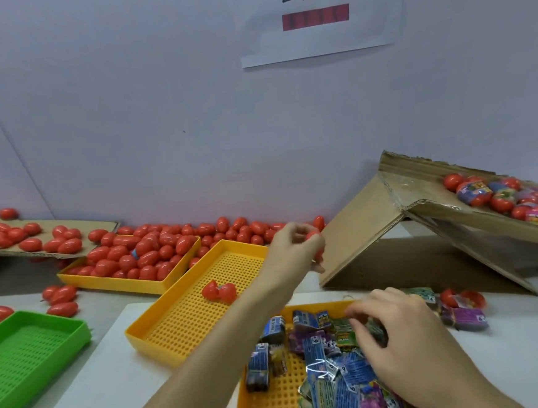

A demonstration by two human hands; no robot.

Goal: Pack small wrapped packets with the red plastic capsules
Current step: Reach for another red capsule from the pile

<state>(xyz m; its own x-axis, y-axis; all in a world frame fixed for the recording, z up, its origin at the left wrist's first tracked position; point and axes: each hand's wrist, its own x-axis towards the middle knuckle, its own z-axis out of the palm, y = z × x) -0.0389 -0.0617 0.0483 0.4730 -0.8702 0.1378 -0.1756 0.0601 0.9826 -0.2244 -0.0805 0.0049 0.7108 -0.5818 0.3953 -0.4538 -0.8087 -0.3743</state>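
Both forearms bare; hands (pixel 296 246) (pixel 397 332) ungloved, no sleeves, rings or watch.

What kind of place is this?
Probably a small hand-packing workstation: trays heaped with red capsules, a tray of wrapped packets, and a cardboard box of filled capsules.

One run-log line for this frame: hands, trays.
left hand: holds red capsule | right hand: fingers in packets, grip unclear | middle yellow tray: one open capsule | green tray
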